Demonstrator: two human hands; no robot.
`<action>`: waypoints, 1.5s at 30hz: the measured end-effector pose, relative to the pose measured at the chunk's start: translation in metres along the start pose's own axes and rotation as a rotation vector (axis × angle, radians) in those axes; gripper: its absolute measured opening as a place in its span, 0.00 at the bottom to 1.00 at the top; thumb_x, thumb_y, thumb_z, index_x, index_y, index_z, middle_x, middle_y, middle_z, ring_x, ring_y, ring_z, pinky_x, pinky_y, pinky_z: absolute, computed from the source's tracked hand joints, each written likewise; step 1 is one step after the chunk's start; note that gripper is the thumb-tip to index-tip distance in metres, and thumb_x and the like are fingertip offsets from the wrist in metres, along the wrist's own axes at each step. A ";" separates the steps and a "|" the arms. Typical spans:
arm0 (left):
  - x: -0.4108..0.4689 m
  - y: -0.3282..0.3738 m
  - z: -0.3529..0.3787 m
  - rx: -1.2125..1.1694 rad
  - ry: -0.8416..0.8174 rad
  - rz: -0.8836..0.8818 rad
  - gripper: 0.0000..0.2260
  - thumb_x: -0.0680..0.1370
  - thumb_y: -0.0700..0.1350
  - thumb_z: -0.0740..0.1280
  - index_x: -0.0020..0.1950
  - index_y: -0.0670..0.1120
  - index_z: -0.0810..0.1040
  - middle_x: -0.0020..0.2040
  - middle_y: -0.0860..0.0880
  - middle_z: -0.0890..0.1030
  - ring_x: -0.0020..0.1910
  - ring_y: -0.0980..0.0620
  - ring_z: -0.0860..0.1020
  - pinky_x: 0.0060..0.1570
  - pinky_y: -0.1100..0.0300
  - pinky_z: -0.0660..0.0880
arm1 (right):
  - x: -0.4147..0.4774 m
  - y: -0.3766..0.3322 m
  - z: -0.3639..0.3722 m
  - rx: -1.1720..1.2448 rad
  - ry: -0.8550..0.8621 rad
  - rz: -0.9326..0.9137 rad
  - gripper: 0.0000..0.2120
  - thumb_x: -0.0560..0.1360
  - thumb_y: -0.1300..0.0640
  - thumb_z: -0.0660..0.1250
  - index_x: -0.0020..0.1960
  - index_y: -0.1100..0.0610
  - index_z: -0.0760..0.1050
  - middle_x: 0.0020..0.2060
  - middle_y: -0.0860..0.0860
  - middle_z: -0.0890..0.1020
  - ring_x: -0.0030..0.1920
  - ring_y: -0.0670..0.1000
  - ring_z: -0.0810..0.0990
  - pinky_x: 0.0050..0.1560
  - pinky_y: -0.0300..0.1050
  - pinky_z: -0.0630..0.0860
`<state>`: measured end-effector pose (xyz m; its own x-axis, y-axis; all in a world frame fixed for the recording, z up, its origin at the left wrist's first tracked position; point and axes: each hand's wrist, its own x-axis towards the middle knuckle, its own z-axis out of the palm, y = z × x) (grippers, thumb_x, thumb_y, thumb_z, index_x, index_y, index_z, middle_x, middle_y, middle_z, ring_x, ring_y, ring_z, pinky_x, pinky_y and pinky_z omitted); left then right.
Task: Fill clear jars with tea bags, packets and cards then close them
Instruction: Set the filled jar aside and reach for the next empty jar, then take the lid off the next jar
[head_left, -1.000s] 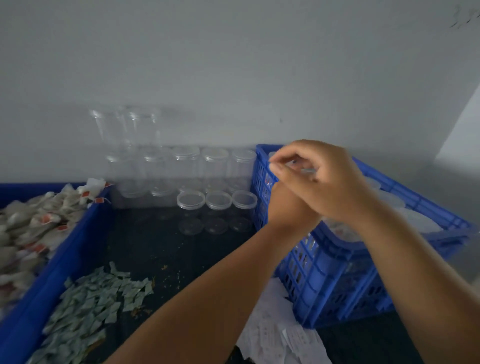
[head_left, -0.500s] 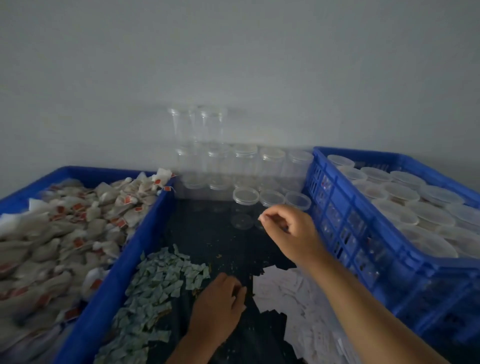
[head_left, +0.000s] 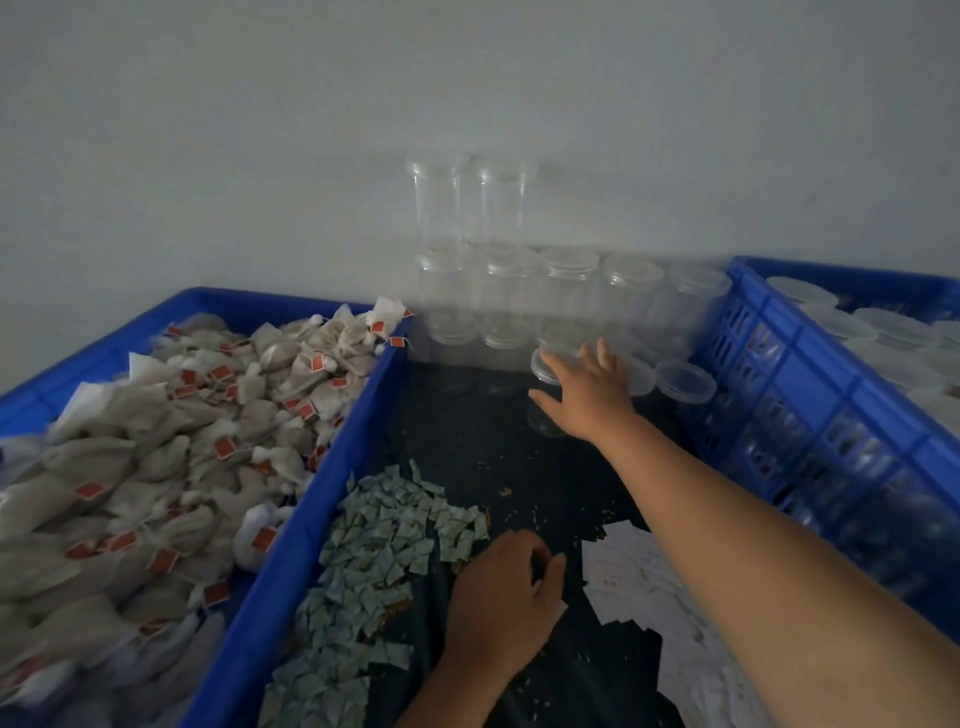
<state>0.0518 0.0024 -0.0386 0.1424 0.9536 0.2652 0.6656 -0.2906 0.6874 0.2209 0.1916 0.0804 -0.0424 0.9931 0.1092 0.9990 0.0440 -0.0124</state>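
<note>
- I judge the step in hand to be fetching an empty clear jar (head_left: 541, 370) from the front row on the dark surface (head_left: 467, 431), near the stacked jars (head_left: 566, 291) against the wall.
- My right hand (head_left: 587, 400) is spread wide at that jar, thumb to its left and fingers over the lid. It looks to be touching the jar but has not closed round it.
- To do this well, I would close on the jar's body rather than the lid alone, which might pop off. I would then lift straight up, since the neighbouring jar (head_left: 685, 382) stands just beside it and the stack behind looks easy to topple.
- My left hand (head_left: 498, 592) is low on the surface between the green packets (head_left: 374, 545) and the white cards (head_left: 623, 566), fingers curled. A white corner shows under it, but I cannot tell whether it is holding anything.
- The tea bags (head_left: 171, 441) fill the blue crate (head_left: 332, 467) on the left.
- Closed jars sit in the other crate (head_left: 810, 358) on the right.
</note>
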 end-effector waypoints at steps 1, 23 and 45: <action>0.000 -0.001 0.000 -0.003 0.004 -0.004 0.15 0.83 0.66 0.61 0.41 0.60 0.70 0.38 0.58 0.73 0.44 0.61 0.75 0.32 0.68 0.65 | 0.000 -0.001 0.004 0.010 0.069 -0.009 0.33 0.84 0.31 0.57 0.85 0.40 0.57 0.83 0.65 0.59 0.85 0.68 0.48 0.84 0.64 0.47; 0.001 -0.001 -0.004 -0.045 0.068 -0.051 0.14 0.83 0.61 0.62 0.40 0.57 0.74 0.35 0.57 0.77 0.41 0.58 0.77 0.32 0.66 0.66 | -0.294 -0.048 0.030 1.088 0.659 0.123 0.53 0.68 0.41 0.82 0.85 0.43 0.56 0.79 0.35 0.68 0.78 0.43 0.70 0.75 0.49 0.73; 0.008 0.108 -0.102 -0.140 -0.282 0.394 0.09 0.82 0.60 0.66 0.57 0.60 0.82 0.56 0.63 0.82 0.58 0.62 0.80 0.55 0.63 0.78 | -0.320 -0.038 0.062 1.304 0.347 0.105 0.44 0.67 0.40 0.85 0.78 0.43 0.68 0.66 0.43 0.82 0.66 0.45 0.82 0.64 0.38 0.79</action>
<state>0.0500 -0.0291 0.1067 0.5681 0.7480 0.3433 0.4194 -0.6220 0.6613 0.1953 -0.1208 -0.0159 0.2326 0.9283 0.2900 0.2459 0.2324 -0.9410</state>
